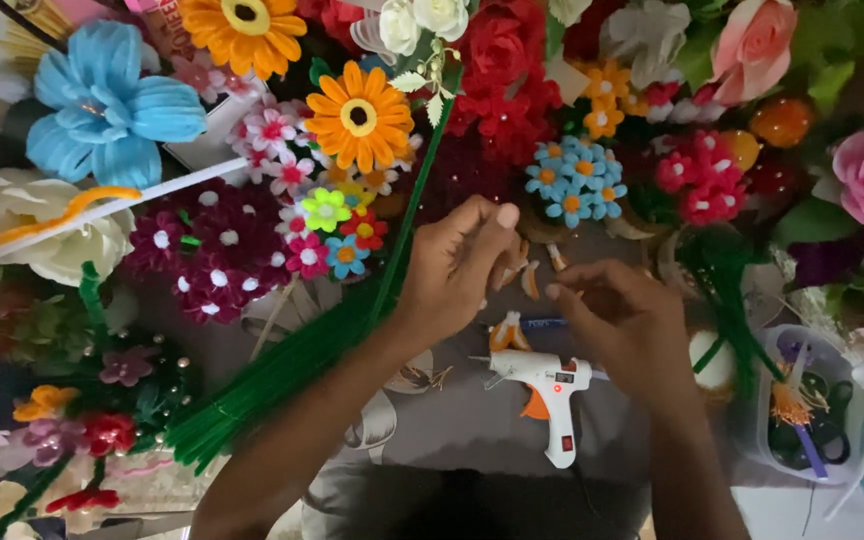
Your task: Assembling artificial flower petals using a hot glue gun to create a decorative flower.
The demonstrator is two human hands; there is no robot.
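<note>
A: Both hands up over the grey work surface (452,420) now. The left hand (457,265) is curled, thumb raised, fingers bent in toward the palm, pinching a small orange-and-white petal piece (512,262) at the fingertips.

B: And the right hand (627,325)?

A: Half closed, fingers pointing toward the left one, tips just beside that same little piece. Whether it actually grips anything, I cannot tell; the fingertips hide it.

B: Where do the other bits sit?

A: A couple more loose orange petals (532,280) lie right between the two hands, and one more (505,333) just below, near the nozzle of the white glue gun (547,385). The gun lies on the surface beneath the hands, orange trigger showing, touched by neither.

B: Surroundings?

A: A bundle of green pipe cleaners (282,370) runs diagonally under the left forearm. Handmade flowers all around: a blue one (112,105) top left, an orange daisy (359,117) centre, a small blue cluster (574,180) above the hands. A clear plastic tub (767,430) of scraps sits at the right.
</note>
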